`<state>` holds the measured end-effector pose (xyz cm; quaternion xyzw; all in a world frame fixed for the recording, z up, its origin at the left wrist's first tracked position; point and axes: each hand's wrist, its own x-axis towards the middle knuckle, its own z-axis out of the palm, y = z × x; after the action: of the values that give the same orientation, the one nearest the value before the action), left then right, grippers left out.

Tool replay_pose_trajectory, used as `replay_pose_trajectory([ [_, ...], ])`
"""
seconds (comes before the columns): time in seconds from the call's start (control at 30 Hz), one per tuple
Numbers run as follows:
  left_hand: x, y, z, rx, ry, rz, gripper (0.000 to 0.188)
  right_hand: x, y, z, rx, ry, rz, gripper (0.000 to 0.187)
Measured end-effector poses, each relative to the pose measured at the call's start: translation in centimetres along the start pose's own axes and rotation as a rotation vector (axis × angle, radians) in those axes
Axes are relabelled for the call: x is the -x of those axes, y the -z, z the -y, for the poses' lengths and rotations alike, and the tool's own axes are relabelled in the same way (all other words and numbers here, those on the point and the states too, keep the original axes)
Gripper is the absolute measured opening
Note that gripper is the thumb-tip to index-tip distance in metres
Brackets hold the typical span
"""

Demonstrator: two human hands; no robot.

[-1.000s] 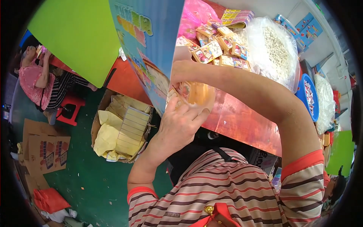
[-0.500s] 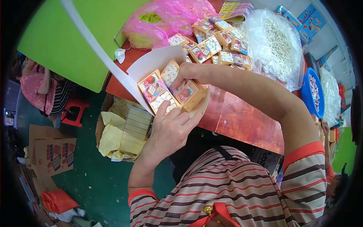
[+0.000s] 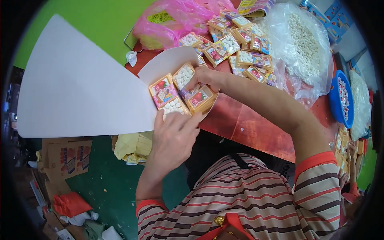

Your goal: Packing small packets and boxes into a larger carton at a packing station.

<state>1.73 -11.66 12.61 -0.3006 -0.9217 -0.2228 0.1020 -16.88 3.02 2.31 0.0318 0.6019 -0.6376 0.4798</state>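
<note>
A white cardboard box stands at the table's edge, its large white lid swung out to the left. Inside lie shallow orange packs with small white pieces and strawberry-printed labels. My right hand reaches in from the right, fingers bent down and closed on the right-hand pack; their tips are partly hidden. My left hand is at the box's near side, fingers apart, some tips touching the near end of the left-hand pack. It is slightly blurred and grips nothing visible.
More packs are heaped on the red table. Behind them sits a pink plastic bag; to the right are a clear bag of white pieces and a blue basin of small packets. Yellow paper lies below the lid.
The lid, earlier nearly edge-on, now spreads broad and flat at left. My left hand has shifted slightly left and down; my right hand stays on the same pack.
</note>
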Motion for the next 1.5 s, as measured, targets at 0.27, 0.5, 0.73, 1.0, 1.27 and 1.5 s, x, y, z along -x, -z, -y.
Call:
replay_pose_trajectory([
  [0.27,-5.0,-0.8,0.2,-0.085,0.35,-0.114,0.026,-1.2,0.3,-1.7,-0.054,0.099,-0.063,0.015],
  [0.5,-5.9,-2.0,3.8,-0.338,0.572,0.387,0.027,-0.8,-1.3,-3.3,-0.118,0.289,-0.164,0.016],
  [0.73,-6.1,-2.0,5.9,-0.391,0.405,0.494,0.028,-1.2,-1.8,-4.1,-0.223,0.375,-0.211,0.017],
  [1.0,-6.7,-2.9,5.0,-0.494,0.449,0.576,0.029,0.4,-2.1,-3.6,-0.278,0.309,-0.112,0.018],
  [1.27,-7.4,-3.1,4.6,-0.498,0.451,0.599,0.029,2.2,0.9,-2.0,0.722,0.578,-0.115,0.028],
  [1.5,-7.0,-3.1,4.9,-0.499,0.433,0.628,0.035,4.9,0.4,0.0,1.243,0.394,-0.228,0.027],
])
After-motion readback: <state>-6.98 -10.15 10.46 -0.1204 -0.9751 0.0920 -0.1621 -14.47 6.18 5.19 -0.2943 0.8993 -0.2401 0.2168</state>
